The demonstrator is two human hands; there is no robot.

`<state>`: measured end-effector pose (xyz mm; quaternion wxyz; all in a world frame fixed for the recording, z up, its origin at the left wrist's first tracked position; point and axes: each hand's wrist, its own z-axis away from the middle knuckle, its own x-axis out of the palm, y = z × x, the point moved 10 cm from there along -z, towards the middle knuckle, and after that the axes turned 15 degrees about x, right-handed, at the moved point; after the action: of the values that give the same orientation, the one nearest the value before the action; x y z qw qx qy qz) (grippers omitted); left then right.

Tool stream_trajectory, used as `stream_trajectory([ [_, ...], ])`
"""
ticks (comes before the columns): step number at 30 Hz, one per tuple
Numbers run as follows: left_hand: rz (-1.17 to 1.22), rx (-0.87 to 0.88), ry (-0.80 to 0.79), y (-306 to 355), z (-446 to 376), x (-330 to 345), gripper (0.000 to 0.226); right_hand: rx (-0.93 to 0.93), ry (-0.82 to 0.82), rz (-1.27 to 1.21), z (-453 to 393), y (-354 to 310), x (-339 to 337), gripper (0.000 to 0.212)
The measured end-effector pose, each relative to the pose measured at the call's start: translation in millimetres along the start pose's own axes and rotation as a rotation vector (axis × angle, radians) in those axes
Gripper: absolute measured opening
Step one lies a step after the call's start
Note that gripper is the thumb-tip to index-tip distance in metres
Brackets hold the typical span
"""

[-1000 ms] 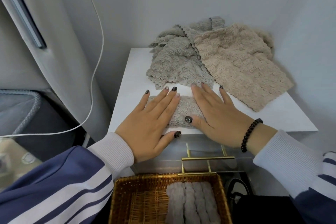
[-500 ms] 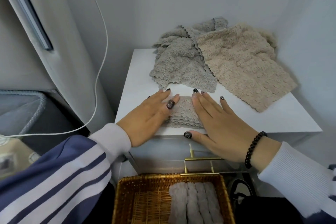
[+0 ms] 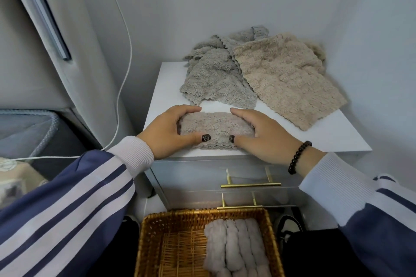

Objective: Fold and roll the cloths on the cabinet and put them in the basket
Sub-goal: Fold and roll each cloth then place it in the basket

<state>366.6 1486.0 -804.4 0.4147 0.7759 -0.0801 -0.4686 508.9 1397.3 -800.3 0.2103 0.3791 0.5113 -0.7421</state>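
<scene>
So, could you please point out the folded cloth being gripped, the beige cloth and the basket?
folded cloth [image 3: 216, 129]: head view, its top middle.
beige cloth [image 3: 286, 83]: head view, its centre.
basket [image 3: 202, 212]: head view, its far rim.

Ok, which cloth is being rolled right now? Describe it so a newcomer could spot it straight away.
Start at the white cabinet and go to its front edge, nearest the wicker basket. There lies a small rolled cloth, held between the left hand and right hand. Unlike the loose grey cloth and beige cloth behind it, it is a compact roll.
</scene>
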Motion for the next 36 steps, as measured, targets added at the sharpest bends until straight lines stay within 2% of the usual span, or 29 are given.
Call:
stream_trajectory([
  [3,-0.047,0.069,0.082,16.9,5.9,-7.4,0.061,0.023,0.039,0.002,1.1,0.2,-5.0,0.068],
  [5,-0.040,0.099,0.116,29.6,12.6,-8.3,0.060,-0.015,0.089,0.030,7.6,-5.7,-6.9,0.059],
  [9,0.183,0.047,0.083,42.1,32.2,1.0,0.050,-0.128,0.191,0.125,32.5,-17.7,-8.4,0.041],
  [13,0.086,0.048,0.031,44.7,53.0,4.8,0.046,-0.206,0.115,0.177,58.3,-19.7,11.7,0.036],
  [17,0.118,-0.021,-0.087,32.2,77.9,28.6,0.043,-0.209,0.015,0.263,83.6,-15.5,48.2,0.023],
  [22,0.044,-0.062,-0.330,12.6,108.3,89.2,0.044,-0.047,-0.245,0.482,92.9,18.3,122.5,0.016],
  [25,-0.073,-0.085,-0.491,-2.0,120.2,126.5,0.043,-0.001,-0.386,0.569,96.1,40.3,165.2,0.023],
  [27,-0.129,-0.116,-0.533,-13.9,122.6,138.8,0.044,-0.001,-0.433,0.581,95.7,49.5,186.3,0.027],
  [31,-0.230,-0.207,-0.552,-48.6,131.0,153.0,0.053,0.208,-0.480,0.387,90.0,84.8,224.1,0.029],
  [36,-0.461,-0.410,-0.581,-99.1,158.4,161.2,0.063,0.494,-0.554,0.102,103.6,131.7,282.7,0.026],
])
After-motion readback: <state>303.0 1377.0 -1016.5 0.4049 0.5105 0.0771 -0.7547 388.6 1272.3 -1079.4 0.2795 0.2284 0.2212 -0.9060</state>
